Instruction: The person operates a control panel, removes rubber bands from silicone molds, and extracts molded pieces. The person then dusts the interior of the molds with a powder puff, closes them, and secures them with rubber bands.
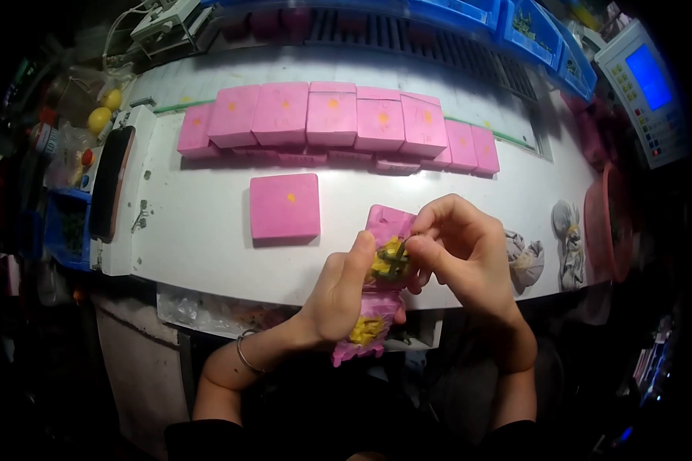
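Note:
My left hand point(337, 296) is closed around an opened pink rubber-like mold point(388, 219), its thumb along the near face. Yellow hollows show in the upper and lower parts of the mold, and a dark green branching piece point(393, 263) lies over the upper one. My right hand point(473, 261) pinches thumb and forefinger together at that piece's right edge; what sits between the fingertips is too small to make out. On the white table just left of the hands lies a single pink block point(284, 206) with a small yellow mark on top.
A row of pink blocks point(331, 115), stacked in places, runs across the table's back. A phone point(115, 183) leans at the left. Grey cloth bundles point(524, 261) and a red basin point(609, 223) stand right. Blue bins point(529, 29) and a control panel point(644, 84) are beyond.

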`<state>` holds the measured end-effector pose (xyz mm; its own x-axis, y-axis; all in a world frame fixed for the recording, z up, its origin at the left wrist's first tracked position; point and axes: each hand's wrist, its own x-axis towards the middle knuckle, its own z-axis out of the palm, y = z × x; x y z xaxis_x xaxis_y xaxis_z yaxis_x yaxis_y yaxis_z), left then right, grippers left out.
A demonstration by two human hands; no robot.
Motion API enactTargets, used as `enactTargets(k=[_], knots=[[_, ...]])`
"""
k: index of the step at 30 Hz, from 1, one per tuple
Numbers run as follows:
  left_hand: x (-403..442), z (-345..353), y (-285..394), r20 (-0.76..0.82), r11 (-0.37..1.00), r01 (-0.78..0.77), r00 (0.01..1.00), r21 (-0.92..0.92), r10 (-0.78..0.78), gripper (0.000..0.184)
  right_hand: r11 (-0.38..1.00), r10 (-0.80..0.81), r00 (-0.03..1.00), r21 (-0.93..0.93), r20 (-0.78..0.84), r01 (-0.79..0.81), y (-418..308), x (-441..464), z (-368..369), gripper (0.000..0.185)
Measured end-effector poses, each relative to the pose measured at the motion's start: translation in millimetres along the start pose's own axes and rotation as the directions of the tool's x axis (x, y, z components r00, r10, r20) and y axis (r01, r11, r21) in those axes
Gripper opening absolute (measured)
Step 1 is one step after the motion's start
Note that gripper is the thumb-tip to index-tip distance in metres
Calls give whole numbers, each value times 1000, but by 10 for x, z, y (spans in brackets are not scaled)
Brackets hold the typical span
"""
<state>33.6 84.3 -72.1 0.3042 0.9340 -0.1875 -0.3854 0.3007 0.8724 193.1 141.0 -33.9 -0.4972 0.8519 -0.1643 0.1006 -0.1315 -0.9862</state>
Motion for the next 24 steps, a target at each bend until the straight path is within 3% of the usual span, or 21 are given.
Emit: enactTargets(k=[2, 5, 8, 10, 12, 14, 16, 19, 21, 24], knots=[[24, -21, 4, 3, 999, 12, 1000, -34, -12, 64, 1000, 7, 998, 18, 60, -8, 9, 17, -29, 17], [63, -36, 7, 23, 998, 20, 1000, 62, -21, 65, 996, -3, 998, -88, 59, 9, 4, -9, -39, 18], [81, 6, 69, -4, 997, 45, 999, 67, -45, 66, 999, 38, 999, -34, 5, -38, -8, -35, -65, 21], [103, -12, 92, 6, 998, 38, 999, 46, -38, 65, 997, -53, 998, 52, -26, 55, 12, -16, -45, 22], [101, -19, 47, -45, 988, -16, 999, 154, 23, 63, 996, -87, 996, -37, -31, 86, 106, -2, -26, 23], [86, -41, 17, -93, 963, -59, 992, 264, 86, 62, 913, -259, 965, -336, -39, 232, 190, 2, 42, 26], [53, -82, 11, -84, 905, -37, 993, 424, 80, 58, 902, -254, 964, -377, -76, 208, 256, -4, 103, 28], [2, -123, -16, -133, 939, 62, 991, 338, -17, 57, 922, -277, 957, -303, -82, 241, 307, -6, 156, 24], [-15, -158, -15, -111, 937, 59, 994, 344, -22, 57, 818, -416, 906, -469, -84, 332, 334, -18, 184, 21], [-13, -196, -46, -111, 961, 56, 993, 271, -26, 57, 786, -423, 906, -505, -19, 357, 314, -65, 154, 18]])
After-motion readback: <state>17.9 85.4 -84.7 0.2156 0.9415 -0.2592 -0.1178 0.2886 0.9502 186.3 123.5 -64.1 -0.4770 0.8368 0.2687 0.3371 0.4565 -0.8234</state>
